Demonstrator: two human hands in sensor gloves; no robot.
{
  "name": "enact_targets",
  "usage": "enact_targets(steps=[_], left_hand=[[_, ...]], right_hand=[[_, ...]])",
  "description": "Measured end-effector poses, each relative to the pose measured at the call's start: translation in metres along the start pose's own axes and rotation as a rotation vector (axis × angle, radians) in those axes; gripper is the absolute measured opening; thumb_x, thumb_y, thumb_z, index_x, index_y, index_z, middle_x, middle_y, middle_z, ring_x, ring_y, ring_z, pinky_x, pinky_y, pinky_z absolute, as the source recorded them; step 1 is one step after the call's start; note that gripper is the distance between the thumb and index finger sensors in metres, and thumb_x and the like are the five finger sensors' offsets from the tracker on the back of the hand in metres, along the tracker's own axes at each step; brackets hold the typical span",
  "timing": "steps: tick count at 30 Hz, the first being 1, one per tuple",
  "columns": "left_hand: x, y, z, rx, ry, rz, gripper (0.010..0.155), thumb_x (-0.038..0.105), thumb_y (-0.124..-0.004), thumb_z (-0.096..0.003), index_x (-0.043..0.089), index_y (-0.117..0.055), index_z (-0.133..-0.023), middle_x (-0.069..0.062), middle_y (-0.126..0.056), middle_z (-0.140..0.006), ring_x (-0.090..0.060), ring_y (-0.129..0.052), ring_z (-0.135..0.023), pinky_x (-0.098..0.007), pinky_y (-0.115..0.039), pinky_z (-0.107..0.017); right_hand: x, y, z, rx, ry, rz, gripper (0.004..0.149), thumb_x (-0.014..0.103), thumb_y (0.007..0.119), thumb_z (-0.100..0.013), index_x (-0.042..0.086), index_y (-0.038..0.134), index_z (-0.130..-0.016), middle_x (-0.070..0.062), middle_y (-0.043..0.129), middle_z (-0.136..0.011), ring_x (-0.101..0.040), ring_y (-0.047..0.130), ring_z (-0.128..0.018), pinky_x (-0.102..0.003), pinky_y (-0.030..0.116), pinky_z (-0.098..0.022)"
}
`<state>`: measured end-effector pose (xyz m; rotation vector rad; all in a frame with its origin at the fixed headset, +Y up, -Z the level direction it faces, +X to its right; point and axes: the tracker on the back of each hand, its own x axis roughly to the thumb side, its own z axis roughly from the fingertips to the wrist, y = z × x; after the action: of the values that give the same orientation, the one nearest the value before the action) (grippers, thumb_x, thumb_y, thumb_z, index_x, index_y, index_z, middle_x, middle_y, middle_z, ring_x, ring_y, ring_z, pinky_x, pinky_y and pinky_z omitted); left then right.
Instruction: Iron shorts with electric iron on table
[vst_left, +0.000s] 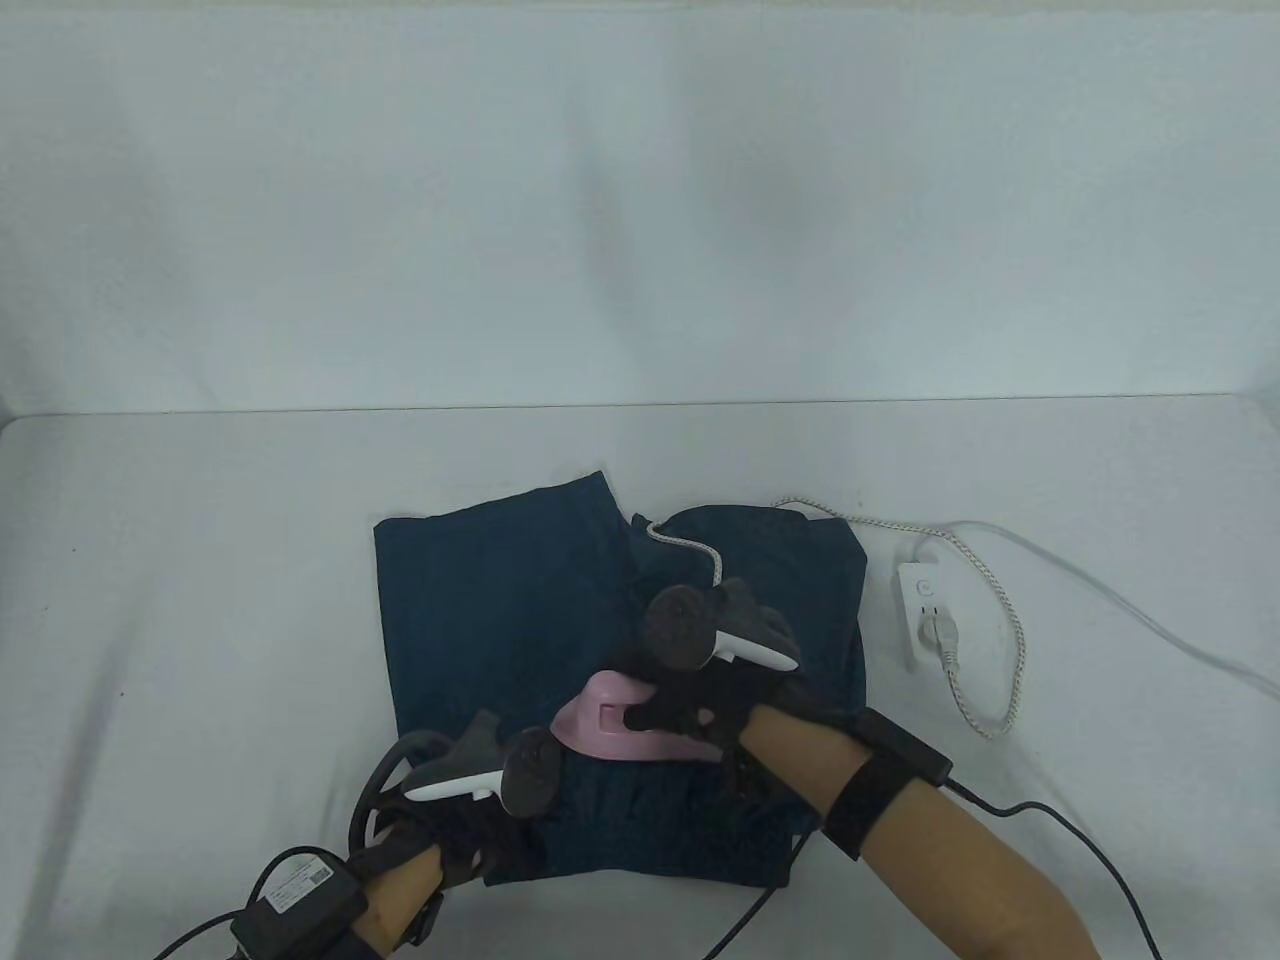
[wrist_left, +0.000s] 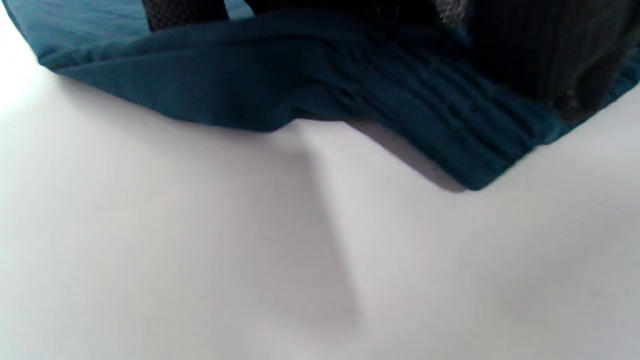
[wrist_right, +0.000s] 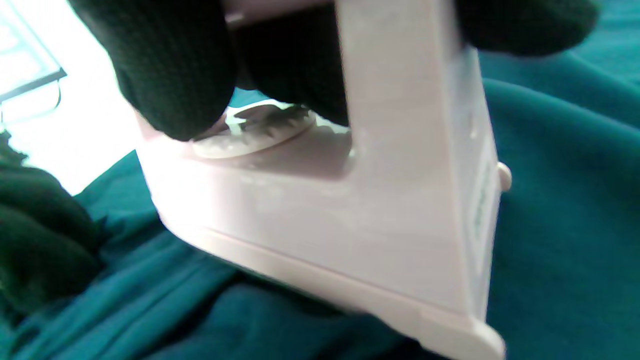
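Left hand (vst_left: 470, 830) sat nearest, at 6 o'clock, resting on the waistband of the shorts (vst_left: 500, 590); its finger pose could not be told; right hand (vst_left: 700, 700) curled round the pink iron (vst_left: 610, 722) handle, iron on the shorts at table centre; fabric soft, likely to bunch; iron rigid, best gripped by the handle.

- The table view is evenly and softly lit; the white desk (vst_left: 200, 600) is rendered with a cool bluish cast, and only faint shadows are seen beside the shorts (vst_left: 480, 600).
- Focus is fairly sharp there, with slight softness towards the corners.
- In the left wrist view, the desk is blown out to white at the upper left corner, and a soft shadow is cast under the cloth's edge.
- In the right wrist view, the iron (wrist_right: 350, 210) is smeared by blur, and strong glare is seen at the upper left.
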<state>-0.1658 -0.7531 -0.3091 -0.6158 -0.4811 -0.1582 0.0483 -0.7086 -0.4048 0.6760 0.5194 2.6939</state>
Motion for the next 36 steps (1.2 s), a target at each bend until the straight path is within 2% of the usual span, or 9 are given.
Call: enact_targets(steps=[7,10,15,22,26,31,36], left_hand=[[-0.001,0.0,-0.001,-0.005,-0.006,0.008,0.072,0.06,-0.083,-0.0395,0.043,-0.05,-0.101,0.012,-0.056,-0.103,-0.018,-0.072,-0.085,-0.056,-0.059,-0.072],[-0.004,0.002,-0.002,-0.037,-0.018,0.046,0.072,0.06,-0.083,-0.0405,0.042,-0.05,-0.102,0.011,-0.054,-0.103,-0.019,-0.071,-0.086,-0.057,-0.057,-0.073],[-0.013,0.012,0.001,-0.057,-0.049,0.151,0.069,0.058,-0.08,-0.0435,0.037,-0.057,-0.105,0.005,-0.059,-0.108,-0.024,-0.073,-0.091,-0.06,-0.056,-0.074],[-0.031,0.038,0.024,0.064,0.006,0.216,0.066,0.059,-0.076,-0.0451,0.034,-0.062,-0.105,0.002,-0.064,-0.109,-0.029,-0.075,-0.096,-0.061,-0.059,-0.073],[-0.043,0.053,0.049,0.233,0.038,0.297,0.066,0.061,-0.074,-0.0461,0.033,-0.062,-0.105,0.001,-0.065,-0.11,-0.03,-0.075,-0.096,-0.061,-0.059,-0.073],[-0.057,0.053,0.065,0.423,0.082,0.388,0.065,0.061,-0.074,-0.0462,0.033,-0.064,-0.104,0.001,-0.066,-0.109,-0.031,-0.076,-0.096,-0.061,-0.059,-0.072],[-0.071,0.051,0.073,0.466,0.147,0.38,0.065,0.061,-0.074,-0.0463,0.032,-0.065,-0.104,0.001,-0.068,-0.108,-0.031,-0.077,-0.096,-0.062,-0.059,-0.072]], right_hand=[[-0.024,-0.016,0.0,0.015,0.048,-0.373,0.059,0.053,0.091,-0.045,0.031,0.071,-0.096,0.011,0.089,-0.075,-0.011,0.098,-0.057,-0.045,0.086,-0.034],[-0.033,-0.029,0.001,0.018,0.048,-0.542,0.061,0.054,0.089,-0.046,0.028,0.068,-0.097,0.01,0.087,-0.078,-0.012,0.098,-0.061,-0.047,0.087,-0.037],[-0.047,-0.055,0.006,0.011,0.003,-0.76,0.064,0.05,0.089,-0.047,0.026,0.063,-0.1,0.006,0.082,-0.087,-0.018,0.094,-0.074,-0.054,0.085,-0.047],[-0.076,-0.097,0.019,-0.204,0.047,-0.794,0.062,0.04,0.096,-0.042,0.031,0.069,-0.097,0.006,0.084,-0.089,-0.024,0.092,-0.083,-0.065,0.078,-0.058],[-0.097,-0.115,0.022,-0.39,0.095,-0.872,0.061,0.036,0.098,-0.041,0.032,0.071,-0.096,0.006,0.084,-0.089,-0.027,0.091,-0.085,-0.068,0.073,-0.061],[-0.12,-0.133,0.018,-0.576,0.154,-0.842,0.061,0.036,0.099,-0.041,0.034,0.071,-0.095,0.007,0.083,-0.09,-0.027,0.091,-0.087,-0.069,0.069,-0.064],[-0.141,-0.142,0.007,-0.695,0.247,-0.814,0.061,0.036,0.099,-0.039,0.034,0.072,-0.093,0.008,0.084,-0.089,-0.026,0.091,-0.085,-0.069,0.064,-0.067]])
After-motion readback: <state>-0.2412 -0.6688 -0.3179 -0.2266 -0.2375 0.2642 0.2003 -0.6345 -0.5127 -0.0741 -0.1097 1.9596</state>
